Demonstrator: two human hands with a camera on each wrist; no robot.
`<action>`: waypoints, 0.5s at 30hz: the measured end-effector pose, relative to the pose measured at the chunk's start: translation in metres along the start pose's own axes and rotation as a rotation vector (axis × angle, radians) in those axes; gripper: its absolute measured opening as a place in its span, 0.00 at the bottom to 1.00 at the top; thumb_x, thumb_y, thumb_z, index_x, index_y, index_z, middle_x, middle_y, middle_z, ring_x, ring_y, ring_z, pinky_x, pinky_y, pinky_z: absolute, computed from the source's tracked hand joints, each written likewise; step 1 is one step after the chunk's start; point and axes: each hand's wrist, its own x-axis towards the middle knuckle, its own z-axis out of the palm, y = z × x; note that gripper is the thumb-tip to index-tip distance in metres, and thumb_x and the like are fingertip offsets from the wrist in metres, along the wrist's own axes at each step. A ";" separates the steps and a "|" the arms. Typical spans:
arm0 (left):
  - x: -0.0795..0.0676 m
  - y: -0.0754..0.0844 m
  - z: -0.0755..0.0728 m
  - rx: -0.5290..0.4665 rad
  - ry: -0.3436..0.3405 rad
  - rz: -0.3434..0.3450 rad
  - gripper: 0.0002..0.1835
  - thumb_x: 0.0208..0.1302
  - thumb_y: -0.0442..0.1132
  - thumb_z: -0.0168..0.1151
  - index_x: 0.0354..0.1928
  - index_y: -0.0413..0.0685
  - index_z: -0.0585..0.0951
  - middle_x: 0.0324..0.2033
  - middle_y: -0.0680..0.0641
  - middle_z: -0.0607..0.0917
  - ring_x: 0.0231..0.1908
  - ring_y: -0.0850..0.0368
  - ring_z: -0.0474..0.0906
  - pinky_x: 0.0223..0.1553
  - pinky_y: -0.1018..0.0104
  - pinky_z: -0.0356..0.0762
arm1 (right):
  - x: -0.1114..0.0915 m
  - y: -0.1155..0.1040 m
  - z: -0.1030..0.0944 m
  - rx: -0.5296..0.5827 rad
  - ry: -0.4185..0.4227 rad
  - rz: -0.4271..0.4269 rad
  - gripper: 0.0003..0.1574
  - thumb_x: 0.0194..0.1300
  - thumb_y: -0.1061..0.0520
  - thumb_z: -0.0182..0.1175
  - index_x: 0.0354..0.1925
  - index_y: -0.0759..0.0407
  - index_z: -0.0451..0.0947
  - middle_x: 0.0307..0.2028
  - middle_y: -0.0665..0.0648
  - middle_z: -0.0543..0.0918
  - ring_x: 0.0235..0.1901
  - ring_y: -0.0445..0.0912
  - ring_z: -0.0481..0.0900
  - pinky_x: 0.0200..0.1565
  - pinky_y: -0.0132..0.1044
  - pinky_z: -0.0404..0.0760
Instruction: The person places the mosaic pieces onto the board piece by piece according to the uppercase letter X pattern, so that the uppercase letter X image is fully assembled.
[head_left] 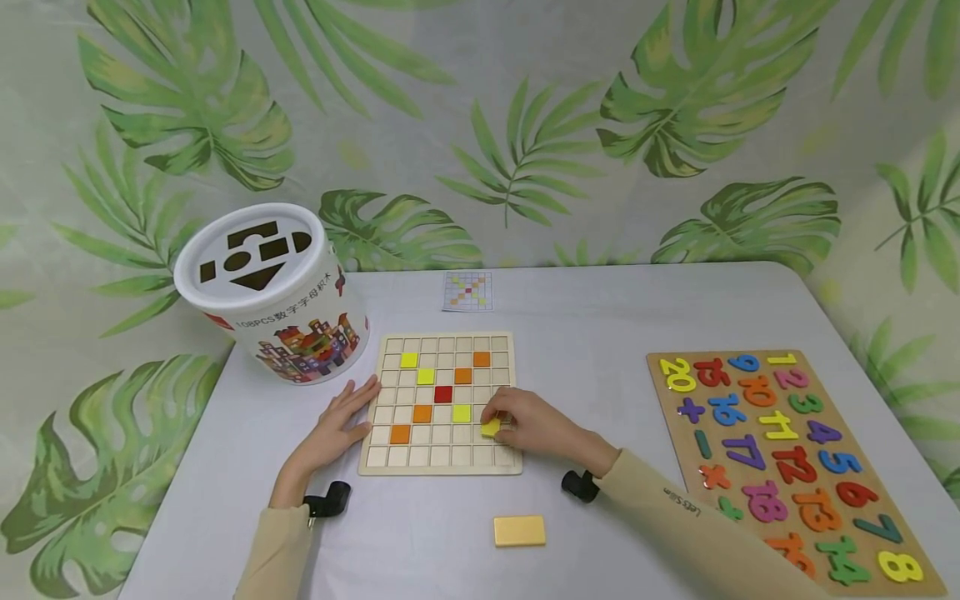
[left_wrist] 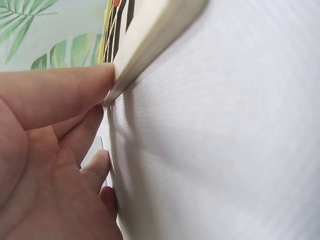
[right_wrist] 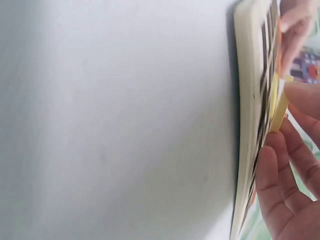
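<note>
A wooden grid board [head_left: 441, 462] lies on the white table with several coloured tiles in its cells. A red tile [head_left: 443, 394] sits near the middle, where a diagonal of yellow-green tiles [head_left: 425, 377] crosses one of orange tiles [head_left: 462, 376]. My right hand [head_left: 525, 421] pinches a yellow tile [head_left: 491, 427] over the lower right cells; in the right wrist view the tile [right_wrist: 280, 112] is tilted between thumb and fingers, close over the board. My left hand [head_left: 330, 433] has its fingers extended, with fingertips right at the board's left edge.
A printed card [head_left: 468, 292] with a crossed colour pattern lies behind the board. At the back left stands a white bucket [head_left: 300, 333] with shaped holes in its lid. A number puzzle board [head_left: 678, 425] lies at right, partly behind my right sleeve. A yellow block [head_left: 519, 531] is in front.
</note>
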 end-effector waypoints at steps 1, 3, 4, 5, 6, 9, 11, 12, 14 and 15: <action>0.000 0.000 0.000 0.002 0.000 0.001 0.33 0.61 0.26 0.56 0.69 0.37 0.62 0.72 0.42 0.56 0.72 0.38 0.34 0.67 0.40 0.25 | 0.001 -0.002 0.002 -0.013 -0.006 -0.007 0.12 0.55 0.67 0.65 0.39 0.58 0.81 0.38 0.49 0.79 0.36 0.44 0.73 0.38 0.32 0.75; 0.001 0.000 0.000 0.003 0.000 0.004 0.33 0.61 0.26 0.56 0.69 0.37 0.62 0.72 0.41 0.56 0.72 0.38 0.34 0.67 0.40 0.25 | 0.003 -0.004 0.005 -0.045 -0.012 -0.017 0.12 0.55 0.68 0.65 0.39 0.58 0.81 0.38 0.49 0.79 0.37 0.43 0.73 0.41 0.33 0.76; 0.001 0.000 0.000 0.003 -0.001 0.005 0.33 0.61 0.26 0.56 0.69 0.37 0.62 0.71 0.41 0.56 0.72 0.38 0.34 0.67 0.40 0.25 | 0.003 -0.005 0.006 -0.055 -0.013 -0.018 0.12 0.55 0.68 0.64 0.39 0.58 0.81 0.38 0.49 0.79 0.38 0.43 0.73 0.42 0.33 0.76; 0.001 0.000 0.000 0.004 0.000 0.007 0.33 0.61 0.26 0.56 0.69 0.37 0.62 0.71 0.41 0.56 0.72 0.38 0.34 0.67 0.40 0.25 | 0.004 -0.006 0.007 -0.063 -0.015 -0.017 0.12 0.55 0.68 0.64 0.39 0.58 0.81 0.38 0.49 0.79 0.39 0.43 0.73 0.43 0.34 0.76; 0.001 0.001 0.000 0.003 -0.001 0.008 0.33 0.61 0.26 0.56 0.69 0.37 0.63 0.71 0.41 0.56 0.72 0.38 0.34 0.67 0.40 0.25 | 0.004 -0.006 0.008 -0.072 -0.018 -0.017 0.12 0.55 0.68 0.64 0.39 0.58 0.82 0.38 0.49 0.79 0.40 0.43 0.73 0.44 0.35 0.76; 0.001 0.001 0.000 0.002 -0.002 0.009 0.33 0.61 0.25 0.56 0.69 0.37 0.62 0.71 0.41 0.56 0.72 0.37 0.34 0.67 0.40 0.25 | 0.004 -0.008 0.010 -0.105 -0.025 -0.013 0.13 0.55 0.67 0.65 0.40 0.57 0.82 0.39 0.49 0.79 0.41 0.44 0.73 0.45 0.35 0.77; 0.001 0.001 -0.001 0.002 -0.003 0.008 0.33 0.61 0.25 0.56 0.69 0.37 0.62 0.71 0.41 0.56 0.72 0.37 0.34 0.67 0.40 0.25 | 0.004 -0.009 0.012 -0.131 -0.028 -0.011 0.13 0.55 0.66 0.66 0.40 0.56 0.82 0.40 0.48 0.79 0.42 0.43 0.73 0.46 0.35 0.77; 0.001 0.001 -0.001 0.002 -0.004 0.008 0.33 0.61 0.25 0.56 0.69 0.37 0.62 0.71 0.41 0.56 0.72 0.37 0.34 0.67 0.40 0.25 | 0.004 -0.009 0.012 -0.147 -0.028 -0.015 0.12 0.55 0.65 0.66 0.40 0.56 0.83 0.40 0.48 0.79 0.42 0.43 0.73 0.46 0.34 0.77; 0.001 0.002 -0.001 0.001 -0.005 0.006 0.33 0.61 0.25 0.56 0.69 0.36 0.62 0.71 0.41 0.55 0.72 0.37 0.34 0.67 0.40 0.25 | 0.004 -0.009 0.014 -0.168 -0.026 -0.022 0.12 0.56 0.65 0.67 0.40 0.55 0.83 0.41 0.47 0.79 0.43 0.42 0.74 0.47 0.34 0.77; 0.001 0.002 -0.001 0.001 -0.005 0.006 0.33 0.61 0.25 0.56 0.69 0.36 0.62 0.71 0.41 0.55 0.72 0.37 0.34 0.67 0.40 0.25 | 0.004 -0.008 0.014 -0.172 -0.025 -0.025 0.12 0.56 0.65 0.67 0.40 0.55 0.83 0.41 0.47 0.79 0.43 0.42 0.74 0.47 0.34 0.77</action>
